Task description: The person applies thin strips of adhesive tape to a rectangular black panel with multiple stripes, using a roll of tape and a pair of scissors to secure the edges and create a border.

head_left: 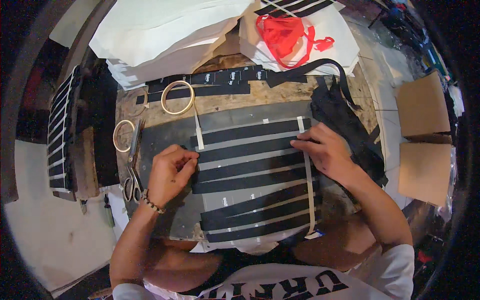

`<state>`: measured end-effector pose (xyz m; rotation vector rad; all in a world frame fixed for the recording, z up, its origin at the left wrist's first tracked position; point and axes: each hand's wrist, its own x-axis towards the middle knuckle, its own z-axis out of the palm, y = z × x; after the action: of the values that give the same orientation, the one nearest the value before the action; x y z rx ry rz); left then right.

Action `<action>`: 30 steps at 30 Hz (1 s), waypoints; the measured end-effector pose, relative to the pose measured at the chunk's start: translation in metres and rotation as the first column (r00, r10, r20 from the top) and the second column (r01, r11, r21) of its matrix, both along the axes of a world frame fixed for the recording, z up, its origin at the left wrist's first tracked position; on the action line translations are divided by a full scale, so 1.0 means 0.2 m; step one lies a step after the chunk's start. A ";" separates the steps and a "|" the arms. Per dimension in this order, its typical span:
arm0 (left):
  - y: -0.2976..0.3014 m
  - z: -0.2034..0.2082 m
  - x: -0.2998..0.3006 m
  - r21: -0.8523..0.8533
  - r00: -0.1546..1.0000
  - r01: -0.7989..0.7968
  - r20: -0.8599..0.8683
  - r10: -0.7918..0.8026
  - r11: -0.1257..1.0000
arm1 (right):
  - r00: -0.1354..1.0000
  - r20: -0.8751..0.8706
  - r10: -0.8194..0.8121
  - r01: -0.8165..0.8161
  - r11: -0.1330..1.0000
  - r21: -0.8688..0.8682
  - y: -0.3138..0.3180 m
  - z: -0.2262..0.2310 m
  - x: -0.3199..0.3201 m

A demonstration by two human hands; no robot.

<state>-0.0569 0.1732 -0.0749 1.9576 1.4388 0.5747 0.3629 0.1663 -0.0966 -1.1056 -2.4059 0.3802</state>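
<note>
Flanking several black strips (pixel 225 184), two hands (pixel 171 167), one pair of scissors (pixel 131 161)

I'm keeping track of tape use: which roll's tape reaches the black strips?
The larger roll: its pale tail runs down to the top black strip, near its left end. The smaller roll, beside the scissors, shows no pulled-out tail.

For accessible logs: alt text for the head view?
A person's left hand and right hand are at opposite ends of a black strip, among similar strips on a grey board. Scissors and tape rolls lie to the left; red cloth rests on white sheets beyond.
</note>
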 end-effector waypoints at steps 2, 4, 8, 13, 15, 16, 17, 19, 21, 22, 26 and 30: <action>0.00 -0.01 -0.01 -0.018 1.000 -0.007 -0.010 0.007 1.000 | 1.000 0.007 0.000 0.000 1.000 -0.002 0.00 0.00 0.00; 0.00 -0.01 -0.01 -0.035 1.000 -0.012 -0.020 0.012 0.999 | 1.000 0.028 -0.003 0.003 1.000 -0.008 0.00 0.00 0.01; 0.00 0.00 0.00 -0.053 0.999 -0.032 -0.023 0.030 0.998 | 0.999 0.045 -0.011 0.011 1.000 -0.007 -0.01 0.01 0.00; -0.01 0.00 0.01 -0.041 0.999 -0.032 -0.038 0.030 0.999 | 0.999 0.045 -0.020 0.022 0.999 -0.027 -0.01 0.02 0.00; -0.01 0.00 0.01 -0.044 0.999 -0.038 -0.032 0.036 0.998 | 0.999 0.045 -0.020 0.021 0.999 -0.035 -0.01 0.02 0.00; -0.01 0.00 0.00 -0.044 0.999 -0.038 -0.033 0.037 0.998 | 0.999 0.045 -0.020 0.022 0.999 -0.041 -0.01 0.02 0.00; -0.01 0.00 0.00 -0.036 0.999 -0.034 -0.030 0.033 0.999 | 0.999 0.045 -0.019 0.021 0.999 -0.041 -0.01 0.02 0.00; -0.01 0.00 0.01 -0.027 0.999 -0.031 -0.030 0.030 0.999 | 0.998 0.053 -0.025 0.027 0.999 -0.036 -0.01 0.02 0.00; -0.01 0.00 0.01 -0.011 0.999 -0.040 -0.031 0.040 0.999 | 0.998 0.056 -0.025 0.026 0.999 -0.028 -0.01 0.00 0.01; -0.01 0.00 0.01 -0.011 0.999 -0.041 -0.032 0.041 0.999 | 0.998 0.061 -0.025 0.027 0.999 -0.019 -0.01 -0.01 0.01; -0.01 0.00 0.01 -0.009 0.998 -0.040 -0.039 0.040 0.999 | 0.997 0.062 -0.039 0.041 0.999 -0.035 -0.02 0.00 0.01; -0.01 -0.01 0.00 -0.022 0.999 -0.039 -0.031 0.039 0.999 | 0.997 0.068 -0.028 0.030 0.999 -0.031 -0.01 0.01 0.01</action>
<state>-0.0567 0.1716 -0.0767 1.9326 1.4992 0.5460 0.3650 0.1640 -0.0951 -1.1837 -2.4477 0.3780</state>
